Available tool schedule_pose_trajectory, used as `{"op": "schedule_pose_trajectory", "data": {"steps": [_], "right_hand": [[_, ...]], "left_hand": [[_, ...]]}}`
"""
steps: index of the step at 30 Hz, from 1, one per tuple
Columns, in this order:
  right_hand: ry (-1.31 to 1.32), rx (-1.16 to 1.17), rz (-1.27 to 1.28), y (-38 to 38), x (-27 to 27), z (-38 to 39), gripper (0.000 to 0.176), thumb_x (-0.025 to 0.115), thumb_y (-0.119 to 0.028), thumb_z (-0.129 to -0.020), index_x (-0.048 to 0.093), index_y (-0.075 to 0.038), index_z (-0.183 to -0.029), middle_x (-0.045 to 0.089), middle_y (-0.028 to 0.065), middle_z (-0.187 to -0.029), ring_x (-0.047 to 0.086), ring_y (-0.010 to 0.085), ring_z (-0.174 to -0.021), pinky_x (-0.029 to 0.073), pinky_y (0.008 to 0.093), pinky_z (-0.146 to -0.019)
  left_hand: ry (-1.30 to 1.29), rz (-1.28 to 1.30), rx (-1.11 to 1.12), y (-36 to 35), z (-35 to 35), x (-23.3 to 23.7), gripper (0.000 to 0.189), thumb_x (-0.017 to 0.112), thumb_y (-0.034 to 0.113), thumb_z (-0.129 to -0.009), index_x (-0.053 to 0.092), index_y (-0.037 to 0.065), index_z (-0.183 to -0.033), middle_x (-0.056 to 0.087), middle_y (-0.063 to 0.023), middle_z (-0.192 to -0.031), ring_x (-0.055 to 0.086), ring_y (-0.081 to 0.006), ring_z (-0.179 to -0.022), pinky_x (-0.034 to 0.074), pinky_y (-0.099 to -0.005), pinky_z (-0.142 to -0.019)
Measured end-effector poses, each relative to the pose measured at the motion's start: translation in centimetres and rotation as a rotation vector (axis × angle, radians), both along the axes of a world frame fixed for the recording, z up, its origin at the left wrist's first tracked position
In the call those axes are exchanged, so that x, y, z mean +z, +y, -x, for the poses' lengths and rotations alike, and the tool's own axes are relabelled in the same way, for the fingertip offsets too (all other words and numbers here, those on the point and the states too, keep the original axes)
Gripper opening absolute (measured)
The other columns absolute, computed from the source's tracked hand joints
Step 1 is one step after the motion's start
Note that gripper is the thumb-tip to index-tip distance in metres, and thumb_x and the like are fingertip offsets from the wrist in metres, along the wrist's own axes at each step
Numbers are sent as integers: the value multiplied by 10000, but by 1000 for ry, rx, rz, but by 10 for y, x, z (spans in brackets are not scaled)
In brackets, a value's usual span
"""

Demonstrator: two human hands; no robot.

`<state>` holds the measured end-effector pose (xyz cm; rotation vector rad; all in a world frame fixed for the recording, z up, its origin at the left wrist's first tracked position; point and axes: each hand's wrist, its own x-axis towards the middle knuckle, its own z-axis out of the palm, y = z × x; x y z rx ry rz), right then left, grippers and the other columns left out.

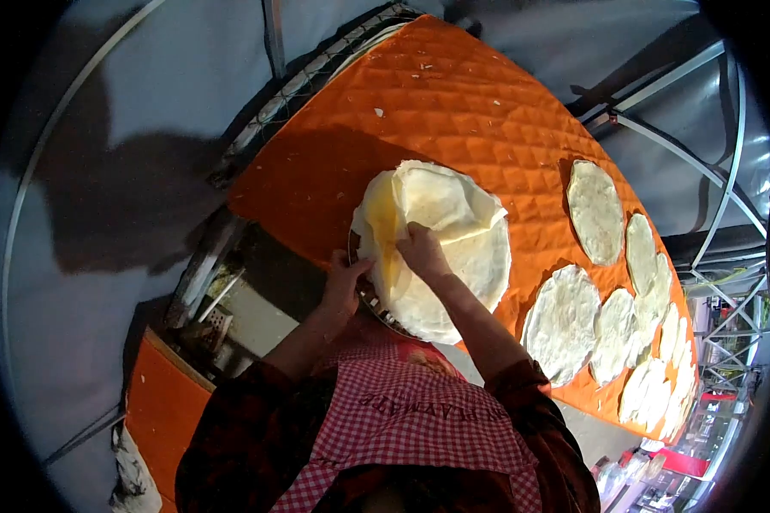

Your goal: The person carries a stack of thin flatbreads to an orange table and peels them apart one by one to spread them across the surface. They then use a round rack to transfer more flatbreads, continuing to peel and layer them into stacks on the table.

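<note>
A round, pale stack of thin dough sheets (466,278) lies in front of me on a round tray (379,313), whose dark rim shows at the lower left. My right hand (423,250) is closed over the middle of the stack, gripping the top dough sheet (441,201). That sheet is folded up and glows yellow along a raised crease left of the hand. At the tray's left edge, my left hand (342,284) is closed around the rim, its thumb against the dough's edge. Some of its fingers are hidden.
An orange quilted cloth (351,162) covers the large surface beneath. Several flat dough rounds (565,321) are spread to the right. A grey tarp wall (137,111) and metal poles (274,38) stand at the left and back. Metal framing (693,162) rises at the far right.
</note>
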<state>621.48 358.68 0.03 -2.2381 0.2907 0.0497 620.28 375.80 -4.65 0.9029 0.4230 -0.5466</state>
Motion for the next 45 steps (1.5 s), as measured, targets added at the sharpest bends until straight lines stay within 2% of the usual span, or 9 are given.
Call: {"op": "schedule_pose_trajectory", "data": {"steps": [4,8,20,25,27,30,32,38,45], "right_hand": [[-134,126,183,-18,-26,-6,221,581,-115,-755,613,51,-897,640,259,-791,634,377,-793,494,410,-702],[85,-139,-415,-76,5,8,164,568,-59,-788,633,29,-911,626,46,-727,576,125,-643,479,298,-569],[-195,326,1030,-257,245,-79,208,534,-187,-818,604,-24,-708,613,174,-697,621,335,-673,503,433,-629],[-232,143,799,-405,301,-125,284,593,-270,-826,677,-38,-968,671,127,-926,621,241,-807,493,379,-757],[-236,-179,-110,-525,265,-150,263,604,-298,-839,695,-87,-966,690,105,-874,643,201,-782,505,366,-705],[272,-69,1511,-502,244,-121,250,587,-186,-826,657,-48,-1022,668,133,-954,640,301,-883,521,370,-764],[-278,-690,1101,-485,188,-103,244,591,-186,-824,649,-60,-1024,651,153,-991,620,303,-931,505,380,-792],[-100,110,-68,-104,-19,-36,421,691,-318,-810,584,-78,-1139,592,131,-1165,544,257,-1103,430,386,-947],[-45,391,486,108,43,-6,719,746,-443,-692,493,-31,-1225,469,197,-1203,444,393,-1128,428,470,-903]], "left_hand": [[58,-49,8,2,-3,10,410,690,86,-795,408,58,-1091,529,-121,-992,554,-262,-896,493,-437,-730],[41,34,-23,6,-7,4,415,699,103,-781,419,56,-1084,512,-127,-1014,548,-274,-910,494,-441,-749],[-172,-195,227,55,-65,-25,299,653,113,-804,536,108,-1080,519,-75,-1066,515,-257,-1012,492,-449,-830],[-10,-109,298,64,-81,-53,298,625,127,-843,590,95,-1137,586,-80,-1075,540,-254,-1026,463,-425,-883],[51,24,293,74,-76,-64,314,616,162,-855,590,88,-1159,598,-75,-1096,539,-257,-1047,447,-414,-911],[87,17,204,82,-70,-80,438,570,227,-860,525,23,-1244,540,-105,-1249,501,-299,-1153,404,-441,-998],[100,92,143,83,-65,-58,472,535,112,-827,479,96,-1295,536,-76,-1220,519,-263,-1122,433,-416,-970],[130,111,37,72,-56,-17,566,498,78,-833,397,101,-1389,507,-110,-1295,520,-290,-1161,421,-434,-1003],[-13,270,-72,76,-66,6,450,472,118,-907,402,56,-1347,540,-112,-1246,534,-257,-1153,460,-431,-959]]}}
